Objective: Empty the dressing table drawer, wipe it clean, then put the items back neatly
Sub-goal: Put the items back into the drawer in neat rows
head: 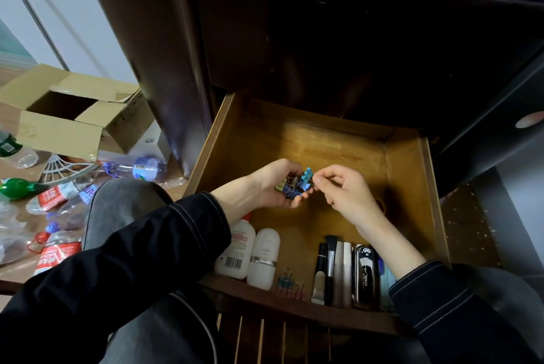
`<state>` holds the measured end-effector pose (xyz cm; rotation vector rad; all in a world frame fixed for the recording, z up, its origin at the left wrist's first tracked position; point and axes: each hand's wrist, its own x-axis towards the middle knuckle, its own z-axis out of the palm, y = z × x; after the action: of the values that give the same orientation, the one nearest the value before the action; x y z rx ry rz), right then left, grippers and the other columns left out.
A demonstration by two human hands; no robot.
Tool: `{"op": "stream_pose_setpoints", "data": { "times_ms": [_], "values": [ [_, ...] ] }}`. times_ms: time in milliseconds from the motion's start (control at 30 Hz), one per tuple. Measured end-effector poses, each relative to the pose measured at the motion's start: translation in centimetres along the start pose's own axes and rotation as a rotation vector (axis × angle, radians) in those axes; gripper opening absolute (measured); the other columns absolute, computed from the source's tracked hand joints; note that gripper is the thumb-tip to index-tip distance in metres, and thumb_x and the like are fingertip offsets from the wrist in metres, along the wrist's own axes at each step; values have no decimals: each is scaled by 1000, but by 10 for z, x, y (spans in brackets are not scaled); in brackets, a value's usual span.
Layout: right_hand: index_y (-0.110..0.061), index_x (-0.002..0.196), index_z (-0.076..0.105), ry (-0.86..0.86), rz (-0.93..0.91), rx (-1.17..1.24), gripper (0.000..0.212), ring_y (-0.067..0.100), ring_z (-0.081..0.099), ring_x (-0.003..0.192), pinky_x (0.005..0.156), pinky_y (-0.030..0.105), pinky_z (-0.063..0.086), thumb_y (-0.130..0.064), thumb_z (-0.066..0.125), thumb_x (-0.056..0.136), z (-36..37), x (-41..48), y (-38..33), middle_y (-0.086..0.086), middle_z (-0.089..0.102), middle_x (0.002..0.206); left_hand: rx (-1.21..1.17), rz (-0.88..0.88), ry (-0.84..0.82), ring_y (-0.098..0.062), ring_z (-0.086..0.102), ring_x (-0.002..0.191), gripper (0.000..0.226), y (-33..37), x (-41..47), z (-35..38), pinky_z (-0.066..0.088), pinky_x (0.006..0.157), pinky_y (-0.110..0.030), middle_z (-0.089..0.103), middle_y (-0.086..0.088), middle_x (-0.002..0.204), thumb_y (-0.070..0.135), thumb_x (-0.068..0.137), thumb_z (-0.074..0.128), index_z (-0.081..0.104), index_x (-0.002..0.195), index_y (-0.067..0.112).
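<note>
A: Left hand [273, 184] cupped over the drawer [412, 175], fingers curled round a bunch of clips [297, 185]; right hand [344, 190] pinches one by its wire loop.

B: Light, stiff, springy, I'd say; loops make the handle. Bottles [256, 254], brushes [329, 263], case [364, 275] crowd the front, with front clips [290, 282] lying between.

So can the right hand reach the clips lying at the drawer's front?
Probably yes: the clips lie uncovered beside the white bottle, nothing over them, though the right hand pinches a blue clip now.
</note>
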<state>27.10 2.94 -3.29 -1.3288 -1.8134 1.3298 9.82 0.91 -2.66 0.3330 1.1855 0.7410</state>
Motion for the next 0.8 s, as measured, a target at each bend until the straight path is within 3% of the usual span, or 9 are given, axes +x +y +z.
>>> {"op": "stream_pose_setpoints", "data": {
  "times_ms": [100, 267, 367, 467, 633, 700, 800],
  "values": [
    [-23, 97, 68, -6, 11, -2, 11, -1, 51, 56, 51, 13, 41, -21, 59, 102, 2, 0, 0, -11, 65, 73, -20, -8, -15, -18, 59, 68, 25, 0, 0, -1, 47, 49, -23, 64, -14, 86, 19, 100, 43, 55, 110, 1],
    [-19, 100, 66, -27, 88, 87, 13, -1, 47, 52, 46, 12, 35, -25, 55, 104, 1, -1, -2, -12, 66, 66, -103, -40, -113, -21, 63, 66, 21, 2, -4, -2, 53, 53, -25, 67, -16, 81, 12, 93, 42, 56, 104, 1],
    [-12, 101, 64, -63, 164, 210, 18, 5, 42, 53, 44, 18, 31, -27, 54, 105, 1, -2, -4, -9, 62, 67, -111, -33, -142, -19, 63, 66, 21, 2, -5, -1, 52, 53, -23, 67, -14, 83, 9, 90, 41, 58, 101, 3],
    [-10, 99, 64, -38, 235, 356, 20, 6, 44, 54, 44, 19, 33, -27, 57, 104, -3, -3, -5, -4, 55, 72, -84, -9, -107, -18, 62, 63, 23, 2, -5, -1, 50, 51, -22, 68, -12, 83, 6, 90, 42, 61, 102, 4],
    [-12, 108, 67, 19, 300, 486, 24, 6, 48, 54, 45, 19, 36, -34, 64, 99, -9, -2, -7, -1, 62, 76, -51, 25, -57, -18, 59, 64, 19, 1, -5, -1, 49, 50, -22, 65, -12, 81, 4, 90, 43, 61, 95, 6],
    [-13, 106, 69, 34, 244, 379, 23, 5, 51, 53, 45, 18, 39, -34, 64, 99, -11, -3, -8, -5, 67, 72, -58, 37, -25, -18, 59, 64, 19, 1, -5, -1, 48, 51, -22, 65, -12, 80, 5, 90, 43, 61, 95, 5],
    [-14, 98, 68, 7, 104, -37, 16, 7, 57, 53, 45, 19, 43, -29, 63, 99, -11, -3, -5, -1, 75, 79, -105, 79, 70, -19, 58, 65, 18, 1, -4, -4, 48, 51, -24, 64, -13, 81, 5, 90, 45, 59, 100, 3]
  ]
}}
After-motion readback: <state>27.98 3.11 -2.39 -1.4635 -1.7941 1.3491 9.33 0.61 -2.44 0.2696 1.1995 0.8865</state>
